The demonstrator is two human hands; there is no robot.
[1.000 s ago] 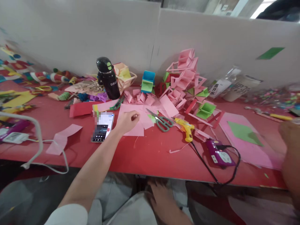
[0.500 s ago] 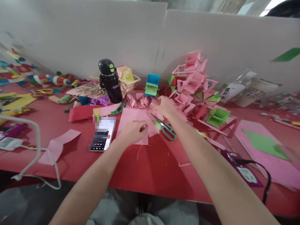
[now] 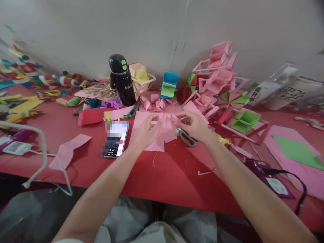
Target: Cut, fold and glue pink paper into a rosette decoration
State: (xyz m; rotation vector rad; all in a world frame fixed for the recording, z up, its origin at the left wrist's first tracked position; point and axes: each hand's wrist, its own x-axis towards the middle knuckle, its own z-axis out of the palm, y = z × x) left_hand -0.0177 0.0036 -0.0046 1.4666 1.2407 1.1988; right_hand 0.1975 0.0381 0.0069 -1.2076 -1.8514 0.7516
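Both hands meet over a flat pink paper sheet (image 3: 149, 141) on the red table (image 3: 167, 175). My left hand (image 3: 146, 130) rests on the sheet with fingers curled, pinching a small folded pink paper piece (image 3: 167, 118). My right hand (image 3: 193, 125) comes in from the right and pinches the same piece at its other side, fingers closed. Green-handled scissors (image 3: 186, 138) lie just under my right hand. A phone (image 3: 115, 139) lies face up left of the sheet.
A black bottle (image 3: 123, 81) stands behind the sheet. Piles of folded pink and green paper shapes (image 3: 215, 87) fill the back right. A purple device with a black cord (image 3: 270, 177) lies at right. A white cable (image 3: 43, 148) and loose pink paper (image 3: 68, 152) lie at left.
My right hand drew back from the pink pile toward my left hand with a small pink piece. My left hand lifted its fingers to meet it. The view tilted down.
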